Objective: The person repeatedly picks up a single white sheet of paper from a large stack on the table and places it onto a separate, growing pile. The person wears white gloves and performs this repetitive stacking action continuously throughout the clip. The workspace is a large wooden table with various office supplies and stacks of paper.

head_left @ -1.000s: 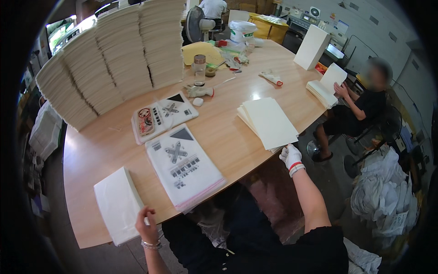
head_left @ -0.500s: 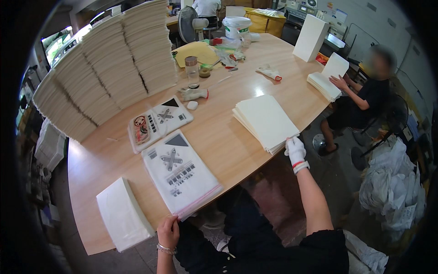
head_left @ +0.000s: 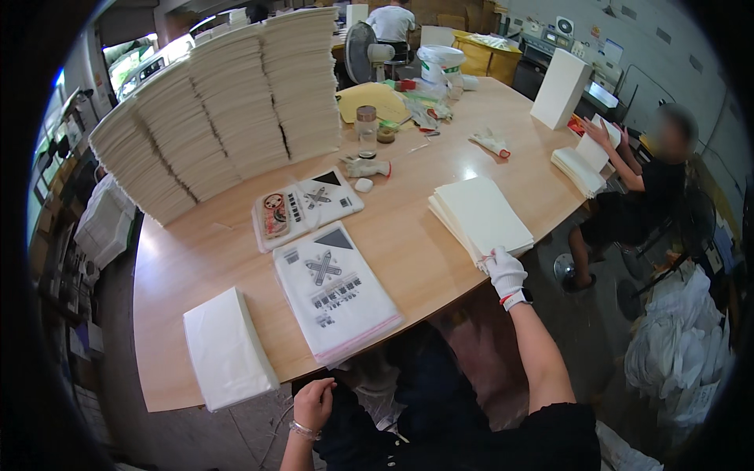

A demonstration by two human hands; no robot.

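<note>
My right hand (head_left: pixel 506 273), in a white glove with a dark watch at the wrist, pinches the near corner of a fanned stack of cream paper (head_left: pixel 483 212) by the table edge. Bare, with a bracelet, my left hand (head_left: pixel 313 402) is closed just off the table's front edge, below the printed clear plastic bags (head_left: pixel 336 290). Its fingertips are apart from the bags; whether anything thin is between them is hidden. The bags lie flat, their pink-striped ends toward me. Left of them lies a block of plain white sheets (head_left: pixel 229 349), slightly over the edge.
Tall paper stacks (head_left: pixel 228 110) stand at the back left. Behind the bags lie more printed bags (head_left: pixel 326 192) with a patterned case (head_left: pixel 276 216), a glass jar (head_left: pixel 367 133) and gloves (head_left: pixel 491 144). At the right, a seated person handles paper (head_left: pixel 580 171).
My left hand has let go of the bag's lower edge and moved down off it. My right hand's fingers now reach further over the paper corner. The whole view has shifted.
</note>
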